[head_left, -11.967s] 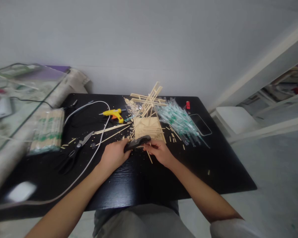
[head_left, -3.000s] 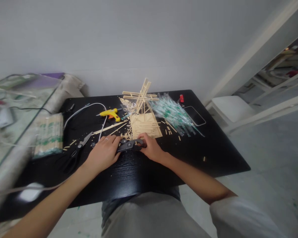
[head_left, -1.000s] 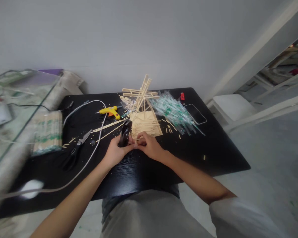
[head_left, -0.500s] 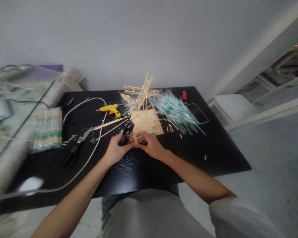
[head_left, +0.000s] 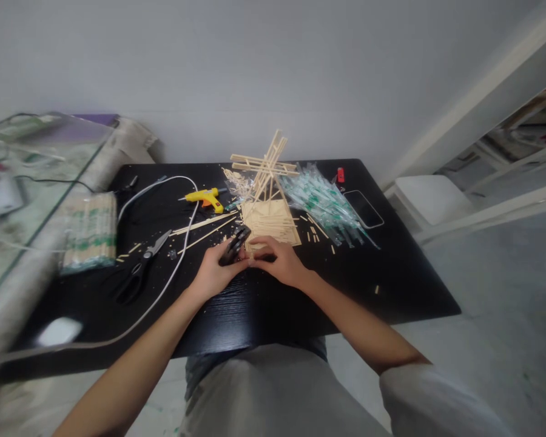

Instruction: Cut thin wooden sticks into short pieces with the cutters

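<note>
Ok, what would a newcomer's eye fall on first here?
Probably the cross-shaped stick structure rising at the back of the black table. Next, perhaps, the bright yellow glue gun lying to its left, then the dark tool in the left hand, close beside the right hand.

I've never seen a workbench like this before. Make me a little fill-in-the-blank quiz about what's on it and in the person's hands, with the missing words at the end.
1. The glue gun on the table is coloured ____.
2. The hand wrapped around the dark tool is the person's ____ one.
3. The phone lies on the ____ side of the table, the scissors on the other.

Missing words: yellow; left; right.
</note>
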### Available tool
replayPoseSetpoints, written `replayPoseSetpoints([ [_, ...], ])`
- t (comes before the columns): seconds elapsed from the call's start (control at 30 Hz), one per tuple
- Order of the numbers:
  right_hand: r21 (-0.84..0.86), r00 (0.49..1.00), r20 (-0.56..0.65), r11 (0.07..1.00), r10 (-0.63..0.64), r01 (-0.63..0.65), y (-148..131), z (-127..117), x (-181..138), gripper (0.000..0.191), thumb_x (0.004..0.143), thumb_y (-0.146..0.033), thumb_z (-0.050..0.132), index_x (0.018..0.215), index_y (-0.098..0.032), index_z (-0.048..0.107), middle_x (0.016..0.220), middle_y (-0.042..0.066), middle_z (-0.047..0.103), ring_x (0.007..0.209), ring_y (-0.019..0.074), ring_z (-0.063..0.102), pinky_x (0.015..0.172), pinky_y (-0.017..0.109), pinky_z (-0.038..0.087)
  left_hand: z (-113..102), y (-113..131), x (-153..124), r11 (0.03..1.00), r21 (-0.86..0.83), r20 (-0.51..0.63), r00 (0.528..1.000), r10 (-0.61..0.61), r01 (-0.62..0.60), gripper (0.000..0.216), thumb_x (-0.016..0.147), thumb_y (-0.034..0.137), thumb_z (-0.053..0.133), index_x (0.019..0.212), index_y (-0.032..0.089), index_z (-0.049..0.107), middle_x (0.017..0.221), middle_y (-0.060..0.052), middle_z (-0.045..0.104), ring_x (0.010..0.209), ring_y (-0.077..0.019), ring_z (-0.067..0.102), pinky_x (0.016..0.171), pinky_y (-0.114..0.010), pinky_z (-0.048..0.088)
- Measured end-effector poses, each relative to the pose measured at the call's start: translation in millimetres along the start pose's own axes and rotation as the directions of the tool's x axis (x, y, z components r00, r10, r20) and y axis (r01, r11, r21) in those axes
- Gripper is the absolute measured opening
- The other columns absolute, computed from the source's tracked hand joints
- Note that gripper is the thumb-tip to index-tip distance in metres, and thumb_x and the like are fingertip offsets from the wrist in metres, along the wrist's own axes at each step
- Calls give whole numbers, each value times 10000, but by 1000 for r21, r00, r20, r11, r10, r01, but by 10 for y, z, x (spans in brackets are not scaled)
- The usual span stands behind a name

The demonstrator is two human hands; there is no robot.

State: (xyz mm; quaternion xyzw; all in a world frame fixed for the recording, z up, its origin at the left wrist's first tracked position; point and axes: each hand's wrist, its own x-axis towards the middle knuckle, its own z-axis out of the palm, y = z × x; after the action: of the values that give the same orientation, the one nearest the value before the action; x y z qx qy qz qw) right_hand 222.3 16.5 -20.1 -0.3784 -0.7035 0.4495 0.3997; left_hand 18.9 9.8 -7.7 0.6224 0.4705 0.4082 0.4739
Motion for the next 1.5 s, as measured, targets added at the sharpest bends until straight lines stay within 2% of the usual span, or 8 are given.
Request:
replayPoseSetpoints([
  [0.33, -131, 998, -42, 991, -43, 37, 62, 73, -14, 353, 845, -321, 782, 1145, -243, 612, 832, -3, 778, 823, 199, 759, 894, 358, 549, -3, -30, -13, 1000, 9, 13, 1000, 22, -22, 279, 740, 365, 813, 775, 185, 603, 779, -4, 661, 741, -161, 624, 748, -289, 514],
  [0.43, -111, 997, -21, 992, -68, 65, 98, 81, -19, 338, 856, -307, 770, 1150, -239, 616, 863, 8, 780, 832, 200, 762, 879, 358, 563, -8, -33, -16, 999, 20, 16, 1000, 24, -24, 267, 737, 353, 814, 767, 187, 607, 772, -3, 661, 739, -161, 623, 738, -288, 516],
  [0.57, -62, 999, 17, 998, -30, 31, 134, 97, -24, 341, 873, -300, 743, 1181, -235, 613, 907, 20, 776, 837, 199, 765, 844, 356, 588, -15, -41, -15, 1000, 14, 28, 999, 21, -21, 252, 727, 341, 820, 784, 186, 629, 791, -15, 681, 773, -179, 641, 762, -306, 533],
  [0.87, -88, 999, -21, 996, -36, 34, 145, 142, -44, 237, 885, -312, 728, 1080, -229, 621, 903, 32, 767, 817, 196, 760, 802, 347, 605, -32, -49, -8, 999, 4, 39, 998, 39, -39, 226, 748, 331, 807, 787, 185, 639, 806, -15, 689, 783, -176, 648, 786, -310, 532],
  [1.07, -89, 1000, -13, 996, 6, -7, 178, 151, -48, 308, 868, -337, 751, 1112, -225, 600, 888, 28, 767, 801, 200, 757, 787, 349, 596, -36, -41, -7, 1000, 6, 52, 998, 21, -21, 251, 741, 362, 808, 792, 181, 642, 798, -21, 689, 769, -176, 648, 762, -304, 538],
  [1.33, -104, 1000, -18, 994, 21, -23, 135, 147, -46, 296, 849, -293, 770, 1070, -230, 584, 837, 6, 767, 776, 196, 756, 786, 334, 573, -20, 35, 1, 999, 17, 43, 998, 40, -41, 242, 734, 334, 819, 757, 183, 631, 763, 7, 666, 716, -147, 618, 724, -275, 509],
  [1.5, -82, 999, -6, 996, 33, -33, 137, 148, -44, 308, 842, -273, 773, 1065, -232, 565, 855, 7, 774, 788, 201, 760, 789, 347, 575, -50, 45, -8, 997, 39, 96, 994, 59, -63, 227, 765, 341, 801, 819, 187, 644, 784, 4, 663, 707, -141, 592, 685, -264, 484],
])
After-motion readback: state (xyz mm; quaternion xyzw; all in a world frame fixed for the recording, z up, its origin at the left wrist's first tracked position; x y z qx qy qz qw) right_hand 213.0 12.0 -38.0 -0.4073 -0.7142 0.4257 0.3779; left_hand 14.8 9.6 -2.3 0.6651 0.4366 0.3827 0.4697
